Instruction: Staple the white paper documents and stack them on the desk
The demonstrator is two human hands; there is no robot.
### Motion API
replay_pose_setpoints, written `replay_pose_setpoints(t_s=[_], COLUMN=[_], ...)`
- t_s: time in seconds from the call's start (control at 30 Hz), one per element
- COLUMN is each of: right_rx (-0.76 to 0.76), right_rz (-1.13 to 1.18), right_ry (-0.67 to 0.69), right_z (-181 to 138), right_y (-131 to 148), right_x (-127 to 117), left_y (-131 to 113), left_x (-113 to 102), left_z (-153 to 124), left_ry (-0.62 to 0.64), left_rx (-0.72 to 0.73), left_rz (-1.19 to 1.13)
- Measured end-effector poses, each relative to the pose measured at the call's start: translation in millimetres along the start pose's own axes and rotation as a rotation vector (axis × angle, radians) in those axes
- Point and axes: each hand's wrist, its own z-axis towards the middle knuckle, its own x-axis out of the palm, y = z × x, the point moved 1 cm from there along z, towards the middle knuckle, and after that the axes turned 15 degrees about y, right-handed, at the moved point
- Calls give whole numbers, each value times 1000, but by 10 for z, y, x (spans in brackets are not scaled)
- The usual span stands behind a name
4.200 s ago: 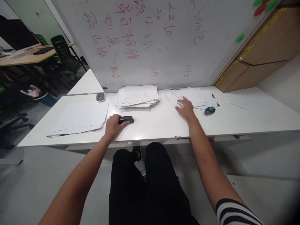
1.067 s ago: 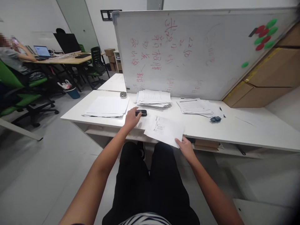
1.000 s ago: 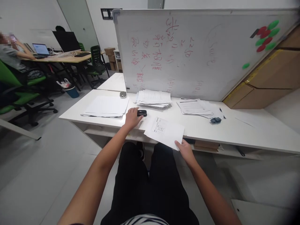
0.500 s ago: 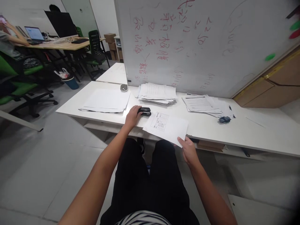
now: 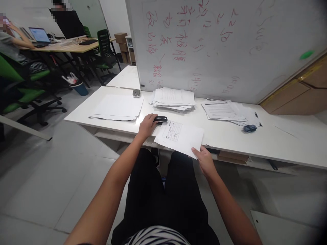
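Note:
My left hand [image 5: 148,126] is closed around the rear of a black stapler [image 5: 160,118] on the white desk. A white printed sheet [image 5: 179,136] with a small table on it lies at the desk's front edge, its upper left corner at the stapler's mouth. Whether one page or more are stacked there, I cannot tell. My right hand [image 5: 204,159] pinches the sheet's lower right corner, thumb on top and fingers beneath, just off the desk edge.
Behind the sheet stands a thick paper stack [image 5: 174,98]. Other papers lie left [image 5: 119,107] and right [image 5: 224,111], with a crumpled dark blue item [image 5: 249,128] nearby. A computer mouse [image 5: 136,93] sits at the back. A whiteboard [image 5: 199,51] rises behind. One person [image 5: 15,41] sits far left.
The sheet has shifted left, so its corner now meets the stapler's front. My right hand has moved slightly left with it. The camera view has shifted a little.

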Motion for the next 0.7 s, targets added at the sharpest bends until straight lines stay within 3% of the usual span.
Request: replay_pose_setpoints(t_s=[0.3,0.53,0.7], right_rx=[37,-88,-118], right_rz=[-2,-231,-291], right_ry=[110,-50,-125], right_z=[144,303,327], right_y=[-47,-29,44], right_x=[175,9,-76], left_y=[-50,88,124], left_x=[-34,-52,-50], left_z=[-30,35,34], left_ry=[-22,81,82], left_rx=[-38,-46,-11], left_rz=[30,-141,-205])
